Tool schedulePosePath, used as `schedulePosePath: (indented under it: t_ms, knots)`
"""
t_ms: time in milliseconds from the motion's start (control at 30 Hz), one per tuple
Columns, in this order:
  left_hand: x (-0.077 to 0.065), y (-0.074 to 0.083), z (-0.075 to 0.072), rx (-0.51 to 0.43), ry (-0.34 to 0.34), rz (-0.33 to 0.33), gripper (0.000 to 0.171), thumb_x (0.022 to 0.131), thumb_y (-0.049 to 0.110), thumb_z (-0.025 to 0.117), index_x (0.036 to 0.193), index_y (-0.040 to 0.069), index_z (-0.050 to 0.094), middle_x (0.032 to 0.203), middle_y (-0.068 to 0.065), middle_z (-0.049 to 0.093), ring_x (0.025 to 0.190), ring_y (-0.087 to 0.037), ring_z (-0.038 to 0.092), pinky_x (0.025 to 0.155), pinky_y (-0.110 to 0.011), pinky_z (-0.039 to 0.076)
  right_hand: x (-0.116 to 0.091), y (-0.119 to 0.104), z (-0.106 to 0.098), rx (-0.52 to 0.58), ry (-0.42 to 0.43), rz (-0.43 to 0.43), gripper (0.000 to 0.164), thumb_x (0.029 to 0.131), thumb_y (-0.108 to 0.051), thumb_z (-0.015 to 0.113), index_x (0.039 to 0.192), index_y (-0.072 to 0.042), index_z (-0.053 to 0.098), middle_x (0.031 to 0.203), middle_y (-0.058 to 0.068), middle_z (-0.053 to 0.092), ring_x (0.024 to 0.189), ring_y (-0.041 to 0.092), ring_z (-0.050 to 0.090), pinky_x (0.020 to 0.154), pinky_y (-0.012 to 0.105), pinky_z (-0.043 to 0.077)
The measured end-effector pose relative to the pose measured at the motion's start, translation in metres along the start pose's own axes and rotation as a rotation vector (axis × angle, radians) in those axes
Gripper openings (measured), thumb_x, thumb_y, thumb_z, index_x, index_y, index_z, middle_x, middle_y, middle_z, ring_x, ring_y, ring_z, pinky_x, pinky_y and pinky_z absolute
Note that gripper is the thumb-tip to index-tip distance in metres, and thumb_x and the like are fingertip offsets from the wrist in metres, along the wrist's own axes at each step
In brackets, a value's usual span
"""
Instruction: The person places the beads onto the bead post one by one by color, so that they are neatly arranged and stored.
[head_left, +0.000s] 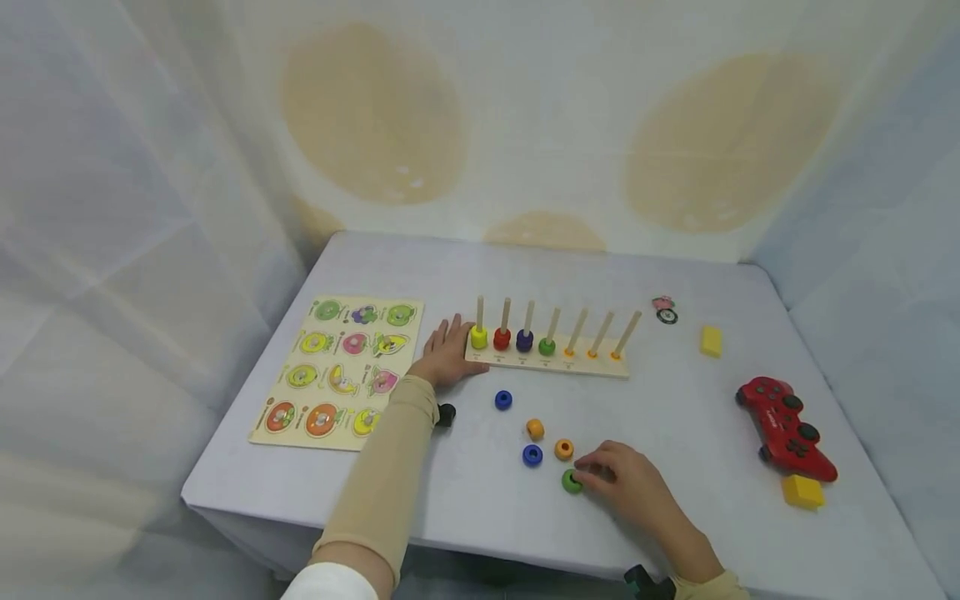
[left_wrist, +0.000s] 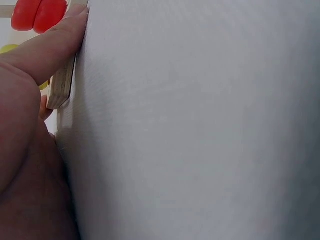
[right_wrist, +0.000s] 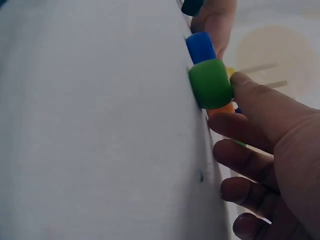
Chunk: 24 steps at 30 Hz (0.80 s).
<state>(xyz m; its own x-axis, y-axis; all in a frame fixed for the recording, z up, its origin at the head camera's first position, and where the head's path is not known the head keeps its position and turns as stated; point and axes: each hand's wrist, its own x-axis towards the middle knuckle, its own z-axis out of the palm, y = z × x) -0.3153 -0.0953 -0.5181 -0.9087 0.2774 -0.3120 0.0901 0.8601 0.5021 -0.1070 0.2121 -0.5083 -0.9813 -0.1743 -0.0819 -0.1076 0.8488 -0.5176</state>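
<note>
A wooden peg board point(head_left: 570, 365) with several upright pegs stands mid-table. Its left pegs carry a yellow bead point(head_left: 478, 337), a red one point(head_left: 502, 339), a dark blue one point(head_left: 525, 341) and a green one point(head_left: 547, 346). My left hand point(head_left: 446, 357) is spread at the board's left end, with the thumb along the front edge. My right hand point(head_left: 626, 483) has thumb and forefinger at a loose green bead point(right_wrist: 211, 84) lying on the cloth, seeming to pinch it; the other fingers bend loosely. Blue beads point(head_left: 532, 455) and orange beads point(head_left: 564, 449) lie close by.
A fruit puzzle board point(head_left: 300, 400) lies left, partly behind my left forearm. To the right are a red game controller point(head_left: 787, 429), yellow blocks point(head_left: 711, 341) and a small pink-and-black piece point(head_left: 664, 309). Curtains surround the white-clothed table point(head_left: 675, 525).
</note>
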Motion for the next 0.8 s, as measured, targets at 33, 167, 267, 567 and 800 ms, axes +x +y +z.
schedulePosePath:
  t_ms: [33,167,267,567,800]
  knots:
    - [0.000,0.001,-0.002,0.000,0.012,0.008,0.096,0.092,0.055,0.069,0.165,0.025,0.014,0.174,-0.006,-0.010,0.160,-0.029,-0.014,0.131,-0.049,-0.006,0.000,0.000,-0.001,0.003,0.008,-0.011,0.011,0.087,-0.031,0.081,0.096,-0.025,0.080,0.085,-0.015,0.064,0.077,0.004,0.051,0.067,0.021,0.044]
    - [0.003,0.003,-0.013,0.013,0.058,0.022,0.095,0.092,0.055,0.069,0.164,0.025,0.016,0.174,-0.006,-0.008,0.161,-0.029,-0.012,0.131,-0.050,-0.005,0.003,0.002,-0.004,0.017,0.059,-0.073,0.016,0.085,-0.030,0.083,0.100,-0.026,0.079,0.089,-0.016,0.064,0.082,0.003,0.054,0.071,0.022,0.048]
    - [0.003,0.004,-0.018,0.005,0.059,0.020,0.095,0.092,0.054,0.069,0.164,0.024,0.016,0.174,-0.006,-0.009,0.161,-0.029,-0.014,0.131,-0.050,-0.006,0.003,0.004,-0.004,0.007,0.079,-0.125,0.021,0.081,-0.030,0.086,0.100,-0.025,0.079,0.091,-0.016,0.064,0.085,0.003,0.055,0.072,0.023,0.050]
    - [-0.002,0.005,-0.011,-0.001,0.023,0.023,0.094,0.093,0.054,0.067,0.165,0.024,0.014,0.174,-0.007,-0.010,0.160,-0.029,-0.015,0.131,-0.049,-0.007,-0.003,0.008,0.004,0.003,0.095,-0.240,0.033,0.075,-0.030,0.090,0.106,-0.025,0.077,0.090,-0.019,0.062,0.083,-0.002,0.054,0.071,0.023,0.050]
    - [-0.009,0.006,-0.003,-0.023,0.008,0.019,0.094,0.093,0.052,0.070,0.165,0.023,0.016,0.174,-0.008,-0.009,0.160,-0.029,-0.014,0.131,-0.049,-0.007,0.011,0.005,-0.012,0.098,0.206,-0.269,0.032,0.081,-0.018,0.087,0.110,-0.021,0.074,0.107,-0.009,0.067,0.099,0.012,0.061,0.084,0.037,0.057]
